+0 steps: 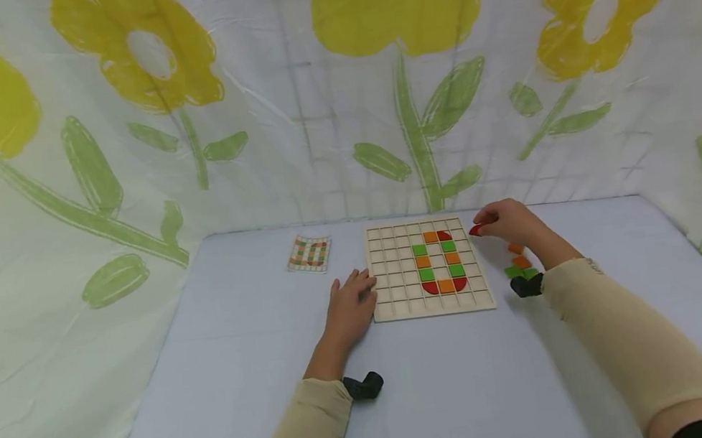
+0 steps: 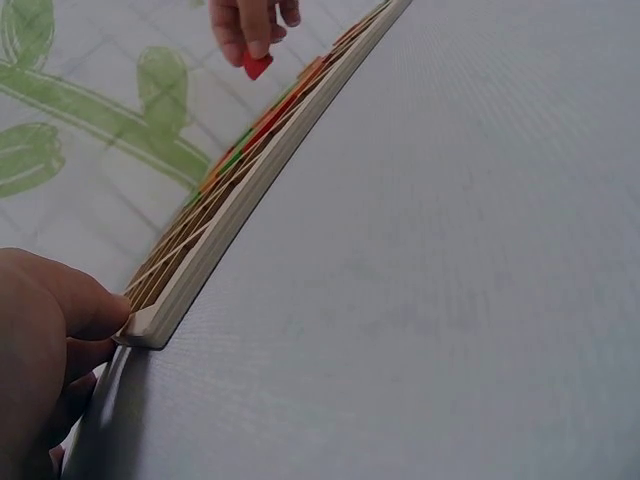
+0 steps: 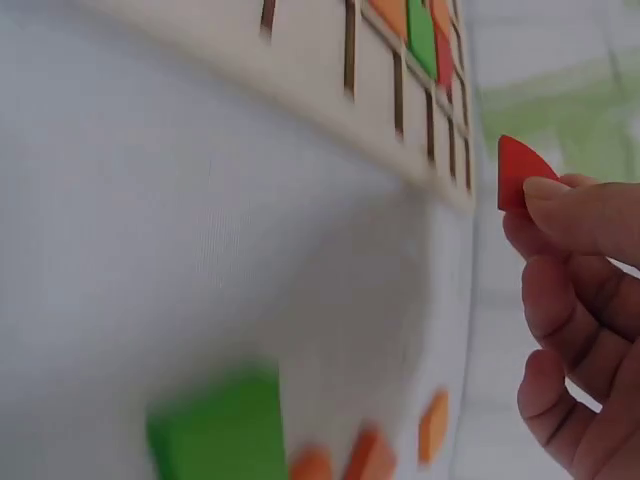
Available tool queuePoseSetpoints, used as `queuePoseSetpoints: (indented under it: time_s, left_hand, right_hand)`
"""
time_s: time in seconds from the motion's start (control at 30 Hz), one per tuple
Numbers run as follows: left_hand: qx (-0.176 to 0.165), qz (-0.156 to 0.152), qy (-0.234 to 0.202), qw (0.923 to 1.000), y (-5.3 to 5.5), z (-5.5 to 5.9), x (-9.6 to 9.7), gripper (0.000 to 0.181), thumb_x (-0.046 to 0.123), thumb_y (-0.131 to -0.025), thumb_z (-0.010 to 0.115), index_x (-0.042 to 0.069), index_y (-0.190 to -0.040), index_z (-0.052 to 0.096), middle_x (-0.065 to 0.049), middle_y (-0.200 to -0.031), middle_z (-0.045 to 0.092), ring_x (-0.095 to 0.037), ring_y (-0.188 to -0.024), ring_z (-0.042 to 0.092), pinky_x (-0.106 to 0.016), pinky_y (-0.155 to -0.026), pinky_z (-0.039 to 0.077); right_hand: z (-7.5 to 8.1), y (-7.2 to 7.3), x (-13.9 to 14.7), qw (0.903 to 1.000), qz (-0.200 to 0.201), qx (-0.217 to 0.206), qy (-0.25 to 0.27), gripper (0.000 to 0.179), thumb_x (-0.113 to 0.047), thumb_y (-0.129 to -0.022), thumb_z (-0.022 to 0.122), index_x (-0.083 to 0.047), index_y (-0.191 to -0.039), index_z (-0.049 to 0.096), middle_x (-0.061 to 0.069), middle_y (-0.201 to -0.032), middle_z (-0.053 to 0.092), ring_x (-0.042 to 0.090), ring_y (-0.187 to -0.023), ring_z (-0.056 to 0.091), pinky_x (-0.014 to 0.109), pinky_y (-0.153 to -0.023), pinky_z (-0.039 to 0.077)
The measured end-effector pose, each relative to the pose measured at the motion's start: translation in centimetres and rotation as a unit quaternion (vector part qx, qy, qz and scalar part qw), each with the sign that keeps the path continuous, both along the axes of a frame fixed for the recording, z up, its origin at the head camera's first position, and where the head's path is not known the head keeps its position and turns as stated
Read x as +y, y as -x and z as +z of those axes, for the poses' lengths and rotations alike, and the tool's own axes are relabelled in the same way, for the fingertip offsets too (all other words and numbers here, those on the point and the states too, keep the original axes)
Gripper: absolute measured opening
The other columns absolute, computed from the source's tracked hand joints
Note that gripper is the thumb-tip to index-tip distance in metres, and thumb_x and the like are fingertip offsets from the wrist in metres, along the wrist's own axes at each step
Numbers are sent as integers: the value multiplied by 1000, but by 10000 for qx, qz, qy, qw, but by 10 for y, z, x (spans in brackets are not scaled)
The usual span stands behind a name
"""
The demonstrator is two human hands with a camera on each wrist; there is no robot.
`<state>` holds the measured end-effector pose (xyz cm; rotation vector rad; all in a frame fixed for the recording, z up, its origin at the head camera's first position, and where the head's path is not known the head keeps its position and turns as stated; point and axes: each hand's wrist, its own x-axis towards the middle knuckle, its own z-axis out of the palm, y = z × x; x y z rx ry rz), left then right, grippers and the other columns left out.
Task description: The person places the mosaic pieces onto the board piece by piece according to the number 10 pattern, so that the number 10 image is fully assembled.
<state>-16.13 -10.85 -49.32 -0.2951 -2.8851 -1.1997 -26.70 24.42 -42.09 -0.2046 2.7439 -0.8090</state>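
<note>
While our left hand (image 1: 350,309), fingers relaxed and apart, touches the left edge of a square, pale wooden grid board (image 1: 394,308) set with red, green and orange tiles (image 1: 456,270), loose green and orange squares (image 1: 521,262) lie to our right. Farther off, our right hand (image 1: 512,219) pinches a red quarter-round tile (image 1: 475,231) near the board's far right corner.

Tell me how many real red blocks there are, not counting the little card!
4. One red block is pinched in the right hand. Three are on the board, at the coloured shape's top right, bottom left and bottom right. More could be hidden.
</note>
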Motion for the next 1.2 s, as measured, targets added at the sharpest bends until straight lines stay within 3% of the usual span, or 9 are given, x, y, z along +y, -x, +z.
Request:
queuePoseSetpoints:
  time_s: [0.2,0.47,1.0,1.2]
  left_hand:
    - [-12,12,41,10000,1,-1,-1,34,23,-100,56,12,-131,63,-4,-149,50,-23,-145,36,-53,-124,10]
    - [57,-6,9,10000,2,3,0,33,22,-99,57,12,-130,64,-5,-148,51,-24,-145,37,-53,-124,11]
    - [19,20,-31,10000,3,0,0,33,21,-99,57,11,-130,64,-4,-148,51,-23,-145,37,-53,-124,10]
    - [7,-9,-72,10000,1,2,-1,33,21,-99,57,11,-130,65,-5,-147,52,-24,-145,37,-53,-124,10]
  right_hand:
    - [-6,17,-50,9978,620,204,-136,29,-13,-98,58,-5,-125,66,17,-122,66,33,-110,60,47,-89,53]
    - [-5,28,-89,9955,901,283,51,27,-12,-99,56,-6,-123,69,16,-124,67,30,-106,62,42,-84,54]
    - [-15,30,-110,9930,1164,167,-117,25,-9,-99,55,-5,-117,72,17,-125,65,35,-117,58,49,-95,52]
    - [-23,31,-110,9872,1509,369,-353,25,-8,-99,54,-7,-114,74,15,-119,62,31,-109,55,45,-91,51]
